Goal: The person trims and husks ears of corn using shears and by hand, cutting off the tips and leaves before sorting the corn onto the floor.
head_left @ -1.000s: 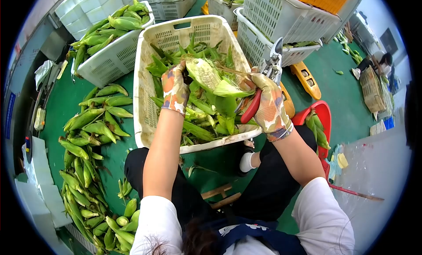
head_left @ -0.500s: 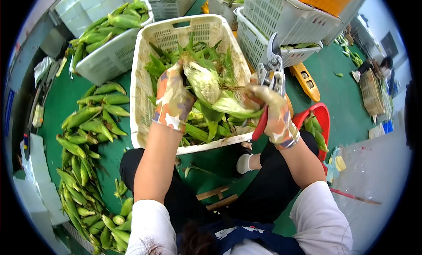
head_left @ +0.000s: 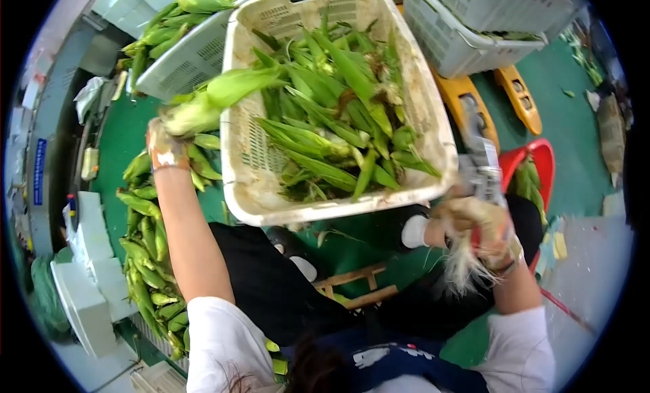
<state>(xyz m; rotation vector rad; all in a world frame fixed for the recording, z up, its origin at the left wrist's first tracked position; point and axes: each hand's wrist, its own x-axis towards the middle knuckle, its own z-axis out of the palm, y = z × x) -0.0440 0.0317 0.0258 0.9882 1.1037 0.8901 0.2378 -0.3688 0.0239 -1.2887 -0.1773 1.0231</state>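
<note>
Corn pile: on the floor at my left, seemingly spread there for easy reach.
Left hand: my gloved fingers close around one end of a corn ear, its leafy end crossing the basket's left rim.
Basket: before my knees, probably set close to catch its loose husks.
Right hand: curled around shears, likely kept ready; pale silk hangs below, pinched or merely caught, blur hides which.
</note>
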